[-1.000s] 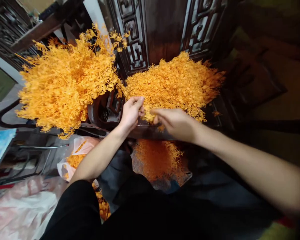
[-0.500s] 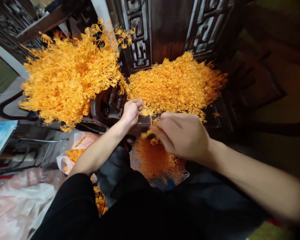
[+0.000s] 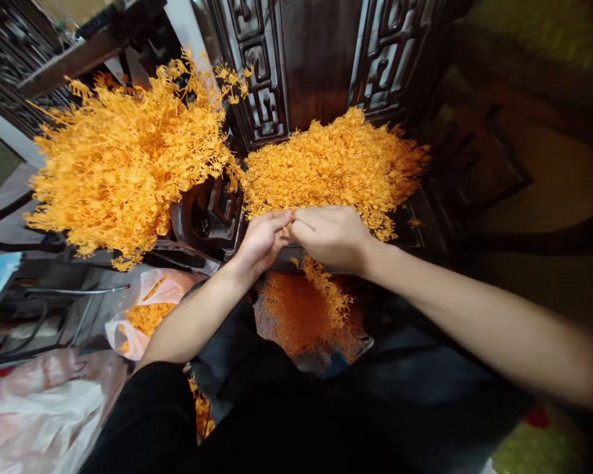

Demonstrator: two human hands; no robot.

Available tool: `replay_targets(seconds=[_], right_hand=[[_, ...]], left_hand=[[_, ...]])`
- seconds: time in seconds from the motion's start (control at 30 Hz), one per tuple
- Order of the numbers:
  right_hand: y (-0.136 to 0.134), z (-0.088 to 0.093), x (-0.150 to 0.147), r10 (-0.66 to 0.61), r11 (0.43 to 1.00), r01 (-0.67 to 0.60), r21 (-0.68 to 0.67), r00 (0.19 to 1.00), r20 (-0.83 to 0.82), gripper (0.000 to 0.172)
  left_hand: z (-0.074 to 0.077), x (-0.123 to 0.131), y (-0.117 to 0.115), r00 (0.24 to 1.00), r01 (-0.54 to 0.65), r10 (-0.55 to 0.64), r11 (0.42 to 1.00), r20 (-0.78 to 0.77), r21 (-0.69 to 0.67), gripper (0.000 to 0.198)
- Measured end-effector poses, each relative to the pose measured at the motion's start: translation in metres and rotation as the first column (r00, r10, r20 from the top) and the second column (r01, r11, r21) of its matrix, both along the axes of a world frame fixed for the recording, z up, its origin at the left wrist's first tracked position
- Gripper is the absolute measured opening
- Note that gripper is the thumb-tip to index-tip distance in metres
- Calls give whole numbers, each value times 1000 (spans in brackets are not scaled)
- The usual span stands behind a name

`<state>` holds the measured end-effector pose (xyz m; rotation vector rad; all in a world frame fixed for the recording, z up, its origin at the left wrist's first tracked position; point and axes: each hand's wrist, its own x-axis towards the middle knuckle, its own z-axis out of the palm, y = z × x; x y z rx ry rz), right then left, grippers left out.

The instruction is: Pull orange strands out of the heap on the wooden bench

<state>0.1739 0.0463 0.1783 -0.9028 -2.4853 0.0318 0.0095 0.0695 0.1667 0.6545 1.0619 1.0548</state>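
The left hand (image 3: 264,245) and right hand (image 3: 333,237) meet, fingertips pinched apparently on a feathery, orange, plastic-looking sprig (image 3: 319,270) hanging towards six o'clock. Work seems midway: a bushy orange heap (image 3: 128,158) at ten o'clock, a low orange mound (image 3: 333,164) at one; which is finished, I cannot tell.

Sprig (image 3: 317,270): orange, frilly, drooping just below frame centre, upper end hidden. Pile (image 3: 333,168): orange, loosely heaped above.
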Motion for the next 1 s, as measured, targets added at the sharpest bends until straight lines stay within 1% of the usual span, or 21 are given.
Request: replay_targets(seconds=[0.03, 0.07, 0.1, 0.13, 0.17, 0.2, 0.23, 0.3, 0.37, 0.43, 0.5, 0.57, 0.6, 0.63, 0.73, 0.77, 0.83, 0.9, 0.93, 0.97, 1.0], right_hand=[[-6, 2, -5, 119, 993, -119, 17, 993, 4, 35], [-14, 3, -9, 258, 965, -258, 37, 966, 3, 34], [-23, 4, -13, 383, 922, -382, 58, 924, -8, 32], [-30, 4, -15, 465, 884, -462, 66, 885, -34, 31], [-36, 3, -16, 493, 870, -491, 47, 867, -74, 29], [-38, 2, -14, 465, 883, -469, 1, 876, -127, 28], [-37, 1, -11, 385, 913, -403, -67, 904, -187, 27], [-27, 0, 0, 167, 947, -237, -216, 940, -298, 29], [-11, 2, 14, -18, 953, -98, -287, 926, -376, 37], [2, 3, 26, -129, 948, -1, -320, 915, -383, 40], [10, 2, 31, -176, 938, 62, -341, 932, -316, 46], [14, -3, 30, -164, 943, 82, -321, 958, -235, 65], [14, -6, 27, -141, 955, 79, -285, 969, -203, 73], [15, -9, 24, -120, 969, 77, -236, 977, -175, 71], [10, -13, 12, -82, 993, 72, -99, 991, -104, 33], [6, -12, 8, -56, 997, 49, -63, 992, -109, 31], [-6, -8, 1, 65, 998, -65, 4, 986, -153, 37], [-21, -2, -3, 273, 962, -263, 77, 939, -207, 36], [-26, 0, -4, 362, 932, -352, 84, 905, -223, 34], [-29, 2, -3, 403, 914, -402, 55, 882, -245, 32], [-29, 4, -1, 382, 917, -399, -4, 879, -287, 29]], left_hand=[[-1, -1, 2, 999, -38, 38, 999, 5, 2, 14], [-2, -2, 4, 997, -71, 71, 997, 12, 0, 15], [-3, -4, 6, 996, -92, 92, 996, 20, -4, 15], [-3, -7, 7, 995, -95, 96, 995, 26, -14, 14], [-2, -9, 8, 996, -84, 85, 996, 33, -23, 11], [-1, -12, 8, 997, -71, 72, 997, 40, -22, 9], [1, -14, 8, 997, -61, 62, 998, 50, -11, 7], [6, -18, 6, 996, -54, 52, 998, 69, 27, 6], [10, -21, 4, 996, -39, 34, 997, 79, 61, 7], [14, -23, 1, 997, -27, 21, 997, 78, 76, 9], [16, -23, -1, 997, -19, 12, 996, 81, 86, 9], [17, -23, -5, 995, -8, -1, 996, 96, 90, 8], [16, -21, -7, 994, -2, -8, 996, 109, 89, 8], [15, -20, -8, 992, 6, -17, 996, 122, 86, 10], [10, -14, -10, 997, 9, -16, 996, 82, 93, 17], [8, -13, -8, 999, -18, 14, 994, 38, 108, 21], [4, -13, 0, 988, -138, 148, 977, -48, 163, 31], [2, -17, 9, 951, -270, 295, 937, -91, 221, 40], [2, -20, 13, 941, -293, 323, 926, -99, 239, 42], [3, -24, 15, 943, -282, 316, 926, -105, 252, 43], [4, -27, 16, 954, -243, 279, 934, -109, 261, 44]])
